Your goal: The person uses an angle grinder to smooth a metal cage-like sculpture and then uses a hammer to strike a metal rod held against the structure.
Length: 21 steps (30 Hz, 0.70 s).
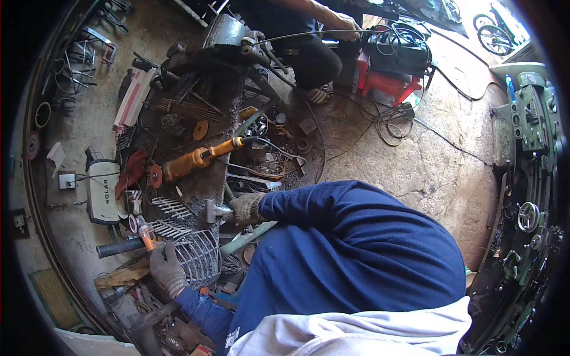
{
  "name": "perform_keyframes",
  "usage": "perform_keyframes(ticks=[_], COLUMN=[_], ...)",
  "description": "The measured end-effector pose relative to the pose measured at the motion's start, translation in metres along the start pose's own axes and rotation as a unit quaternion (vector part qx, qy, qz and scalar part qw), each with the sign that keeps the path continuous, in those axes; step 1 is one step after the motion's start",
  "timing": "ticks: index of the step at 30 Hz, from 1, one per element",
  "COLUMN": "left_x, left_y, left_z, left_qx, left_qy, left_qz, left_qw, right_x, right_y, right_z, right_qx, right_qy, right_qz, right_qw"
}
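In my right hand (245, 209), in a grey knitted glove, is a hammer (211, 211). Its metal head points left over the dark bench; the glove hides most of the handle. My left hand (167, 272), gloved too, grips the near-left edge of a curved basket of metal bars (199, 258); its fingertips are partly hidden. Toothed metal strips (172, 209) lie just beyond the basket. Beside my left hand is a small orange angle grinder (146, 235) with a disc. A large orange angle grinder (193, 161) rests farther up the bench.
A person's hand (351, 29) holds a cable at the top, near a red stool (389, 83) bearing a dark machine. Cables (389, 127) coil on the concrete floor. A green lathe (531, 118) stands at right. A white-and-black case (105, 193) lies at left.
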State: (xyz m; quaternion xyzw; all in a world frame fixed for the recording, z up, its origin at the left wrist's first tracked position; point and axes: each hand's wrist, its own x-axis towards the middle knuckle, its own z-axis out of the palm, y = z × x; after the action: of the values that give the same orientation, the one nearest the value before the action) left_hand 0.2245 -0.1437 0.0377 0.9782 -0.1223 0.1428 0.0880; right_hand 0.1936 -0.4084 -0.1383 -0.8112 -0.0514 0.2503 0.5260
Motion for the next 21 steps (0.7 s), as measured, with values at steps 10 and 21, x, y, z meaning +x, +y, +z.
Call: perform_keyframes(ticks=[10, 21], left_x=[0.002, 0.006], left_y=[-0.015, -0.005], left_z=[0.004, -0.008], left_qx=[-0.041, 0.052], left_qy=[-0.015, -0.076], left_qz=[0.038, -0.063], left_qw=[0.998, 0.994], right_x=[0.015, -0.002], right_y=[0.008, -0.02], right_z=[0.012, -0.005], right_qx=[-0.055, -0.097], right_qy=[0.064, -0.01], right_qz=[0.0, 0.062], right_qw=[0.996, 0.993])
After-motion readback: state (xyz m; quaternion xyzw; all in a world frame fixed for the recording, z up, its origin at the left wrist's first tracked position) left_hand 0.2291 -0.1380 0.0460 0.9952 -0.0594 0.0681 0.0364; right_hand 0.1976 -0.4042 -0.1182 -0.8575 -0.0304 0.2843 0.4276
